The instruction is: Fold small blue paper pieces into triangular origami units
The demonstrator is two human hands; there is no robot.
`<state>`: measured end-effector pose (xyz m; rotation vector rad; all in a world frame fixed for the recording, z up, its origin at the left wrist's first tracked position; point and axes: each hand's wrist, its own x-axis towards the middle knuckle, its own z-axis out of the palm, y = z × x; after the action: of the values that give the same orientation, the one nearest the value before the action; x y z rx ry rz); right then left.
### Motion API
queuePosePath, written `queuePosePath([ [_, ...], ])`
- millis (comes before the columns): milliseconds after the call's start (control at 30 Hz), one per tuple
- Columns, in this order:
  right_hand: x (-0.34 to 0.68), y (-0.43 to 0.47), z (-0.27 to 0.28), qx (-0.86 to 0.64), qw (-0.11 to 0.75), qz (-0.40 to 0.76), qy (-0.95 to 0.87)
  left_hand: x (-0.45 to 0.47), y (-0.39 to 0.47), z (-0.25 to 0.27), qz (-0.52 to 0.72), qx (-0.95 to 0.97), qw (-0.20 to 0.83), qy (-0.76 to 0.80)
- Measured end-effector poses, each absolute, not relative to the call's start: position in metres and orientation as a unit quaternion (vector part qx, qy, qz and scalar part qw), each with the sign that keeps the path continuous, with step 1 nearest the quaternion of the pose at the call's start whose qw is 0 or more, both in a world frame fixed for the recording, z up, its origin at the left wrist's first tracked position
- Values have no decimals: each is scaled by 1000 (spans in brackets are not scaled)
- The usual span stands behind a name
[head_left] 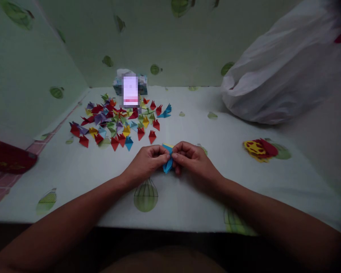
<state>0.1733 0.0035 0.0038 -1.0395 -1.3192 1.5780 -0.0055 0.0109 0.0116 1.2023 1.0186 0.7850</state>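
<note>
Between my two hands, above the middle of the table, is a small piece of folded blue origami paper (167, 167). My left hand (152, 159) pinches its left side between thumb and forefinger. From the other side, my right hand (190, 156) grips it the same way, the thumbs almost meeting. Some of the paper is hidden behind the fingers, and a pale yellow strip shows at its upper edge. Beyond my left hand, many folded paper cranes (119, 139) in red, yellow, blue, green and purple lie scattered.
A lit phone (130, 90), its screen blurred, leans against a tissue box (143, 84) at the back. A large white plastic bag (261, 91) stands back right. Red and yellow cut-out pieces (260, 149) lie on the right. A red object (11, 157) sits at the left edge.
</note>
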Motion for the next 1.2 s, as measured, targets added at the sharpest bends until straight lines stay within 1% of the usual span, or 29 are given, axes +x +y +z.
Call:
queuePosePath([
  [133, 173, 5, 1, -403, 405, 647, -504, -6, 11, 10, 335, 536, 633, 448],
  [400, 172, 2, 2, -415, 408, 633, -510, -8, 12, 10, 320, 541, 640, 442],
  [600, 172, 4, 0, -404, 414, 638, -508, -7, 11, 9, 326, 537, 650, 427],
  [800, 174, 3, -2, -384, 409, 656, -504, -7, 12, 8, 343, 533, 637, 439],
  [1200, 174, 5, 0, -374, 414, 662, -501, -8, 12, 7, 356, 514, 663, 411],
])
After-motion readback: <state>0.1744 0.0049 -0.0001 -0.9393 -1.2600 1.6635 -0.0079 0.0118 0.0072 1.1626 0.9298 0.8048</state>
